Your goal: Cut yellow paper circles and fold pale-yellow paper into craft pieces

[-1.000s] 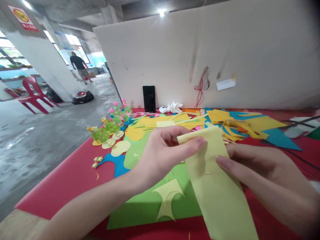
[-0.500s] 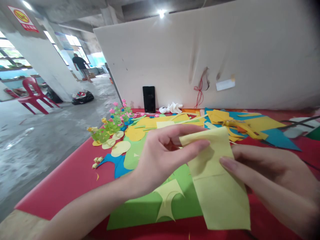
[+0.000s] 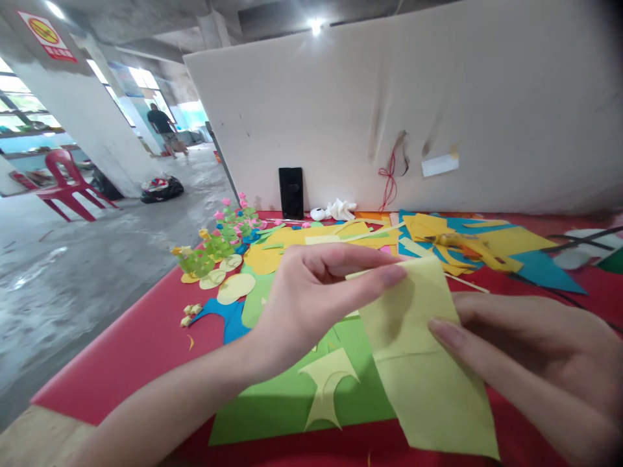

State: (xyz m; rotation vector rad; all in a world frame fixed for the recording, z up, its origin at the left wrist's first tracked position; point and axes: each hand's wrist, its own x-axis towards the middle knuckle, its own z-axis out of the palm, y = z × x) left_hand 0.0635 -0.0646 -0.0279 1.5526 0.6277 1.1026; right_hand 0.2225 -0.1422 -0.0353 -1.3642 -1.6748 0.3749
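Note:
I hold a pale yellow-green paper sheet (image 3: 423, 370) above the red table (image 3: 131, 344). My left hand (image 3: 311, 298) pinches its upper left corner between thumb and fingers. My right hand (image 3: 525, 350) grips the sheet's right edge, thumb on top, fingers behind. A crease runs across the sheet about halfway down. Under the sheet lies a bright green paper sheet (image 3: 277, 402) with a pale cut-out shape (image 3: 326, 386) on it.
Yellow, blue and orange paper scraps (image 3: 438, 240) cover the far part of the table. Small paper flowers (image 3: 214, 243) and pale circles stand at the left. A black phone (image 3: 291, 192) leans on the white board (image 3: 389, 97). A person walks far off at the left.
The lower part of the pale sheet has been folded up, so the sheet now looks shorter with a crease across it. Both hands have stayed on it, shifting only slightly.

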